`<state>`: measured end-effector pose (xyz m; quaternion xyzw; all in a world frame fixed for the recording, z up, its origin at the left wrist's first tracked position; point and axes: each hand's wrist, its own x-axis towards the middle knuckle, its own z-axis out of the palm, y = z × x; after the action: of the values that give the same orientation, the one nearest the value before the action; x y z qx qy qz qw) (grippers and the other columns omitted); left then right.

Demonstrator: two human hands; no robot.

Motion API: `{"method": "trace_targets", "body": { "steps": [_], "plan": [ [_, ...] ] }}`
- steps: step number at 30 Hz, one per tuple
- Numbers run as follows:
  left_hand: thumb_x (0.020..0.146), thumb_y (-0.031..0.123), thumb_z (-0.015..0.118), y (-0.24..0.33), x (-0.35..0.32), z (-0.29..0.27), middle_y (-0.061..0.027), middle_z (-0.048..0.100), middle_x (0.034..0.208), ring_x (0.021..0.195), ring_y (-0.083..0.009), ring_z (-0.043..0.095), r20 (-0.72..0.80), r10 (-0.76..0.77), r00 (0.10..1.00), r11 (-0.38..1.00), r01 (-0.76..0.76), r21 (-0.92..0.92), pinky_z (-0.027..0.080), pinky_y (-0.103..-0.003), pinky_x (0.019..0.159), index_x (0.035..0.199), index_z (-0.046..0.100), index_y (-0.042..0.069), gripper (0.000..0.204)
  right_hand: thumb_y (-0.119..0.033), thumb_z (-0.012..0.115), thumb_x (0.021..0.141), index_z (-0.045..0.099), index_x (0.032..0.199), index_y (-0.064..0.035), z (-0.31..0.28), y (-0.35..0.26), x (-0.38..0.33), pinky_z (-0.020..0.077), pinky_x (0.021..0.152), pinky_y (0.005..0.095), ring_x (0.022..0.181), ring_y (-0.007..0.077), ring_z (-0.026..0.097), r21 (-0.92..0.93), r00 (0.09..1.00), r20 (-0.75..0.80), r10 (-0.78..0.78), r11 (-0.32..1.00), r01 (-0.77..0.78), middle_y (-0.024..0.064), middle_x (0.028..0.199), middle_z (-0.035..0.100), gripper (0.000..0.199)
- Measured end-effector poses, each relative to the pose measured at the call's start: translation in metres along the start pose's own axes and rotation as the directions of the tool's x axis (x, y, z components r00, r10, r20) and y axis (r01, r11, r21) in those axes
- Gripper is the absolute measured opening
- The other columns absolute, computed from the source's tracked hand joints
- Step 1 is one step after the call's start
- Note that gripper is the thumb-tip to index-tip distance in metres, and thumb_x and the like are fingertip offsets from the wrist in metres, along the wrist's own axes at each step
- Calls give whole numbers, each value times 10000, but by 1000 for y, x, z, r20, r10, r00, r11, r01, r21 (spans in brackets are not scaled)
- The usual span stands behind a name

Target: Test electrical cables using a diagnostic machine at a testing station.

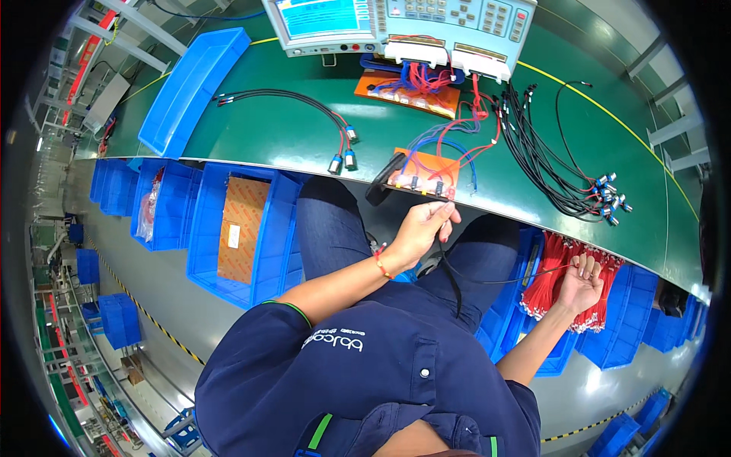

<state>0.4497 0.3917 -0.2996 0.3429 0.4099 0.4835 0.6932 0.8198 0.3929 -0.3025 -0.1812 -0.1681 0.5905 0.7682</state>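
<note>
My left hand (420, 232) is at the table's front edge, its fingers pinched on one end of a thin black cable (487, 282). That end is right by the connector sockets on a small orange board (442, 169), and I cannot tell whether it is plugged in. Lower right, my right hand (582, 286) has curled fingers closed on another stretch of the same cable, in front of a bin of red wires (550, 278). The cable sags between both hands, and part of it hangs over my lap. Leaning against the board's left side is a black, paddle-like piece (384, 179).
A tester with a screen (324, 17) stands at the back, wired to the orange board. Black cables with metal connectors (544, 179) lie right; a few similar cables (304, 97) lie left beside a blue tray (190, 95). Blue bins (202, 259) hang below the table edge.
</note>
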Motion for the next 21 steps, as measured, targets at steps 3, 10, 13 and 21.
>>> {"method": "trace_targets", "body": {
  "steps": [3,10,13,21],
  "plan": [
    [1013,266,481,13,-21,12,-2,543,632,597,-62,504,146,-43,988,992,25,124,402,-214,584,897,617,-6,326,-86,513,704,358,663,-101,3,-12,-4,308,711,328,645,167,317,8,997,-22,-72,997,72,34,645,299,161],
    [989,222,520,87,63,58,-32,589,797,729,-77,548,300,512,805,653,-592,472,415,-230,631,1042,641,-20,275,-55,533,686,384,737,-83,11,-43,19,316,726,333,656,169,336,27,973,26,-228,973,227,38,670,334,160],
    [938,267,613,119,108,82,-93,615,1025,907,-111,569,248,369,896,872,-426,242,441,-241,727,1375,445,15,532,-71,524,669,399,755,-70,15,-48,41,329,731,335,661,180,351,38,969,27,-248,968,246,49,672,353,151],
    [903,191,648,104,63,17,-77,609,1063,973,-140,593,298,475,828,681,-561,470,478,-285,874,1268,543,56,403,-98,522,619,440,753,-69,15,-17,90,334,753,347,670,199,369,6,963,67,-262,965,262,64,686,395,160]
  ]
}}
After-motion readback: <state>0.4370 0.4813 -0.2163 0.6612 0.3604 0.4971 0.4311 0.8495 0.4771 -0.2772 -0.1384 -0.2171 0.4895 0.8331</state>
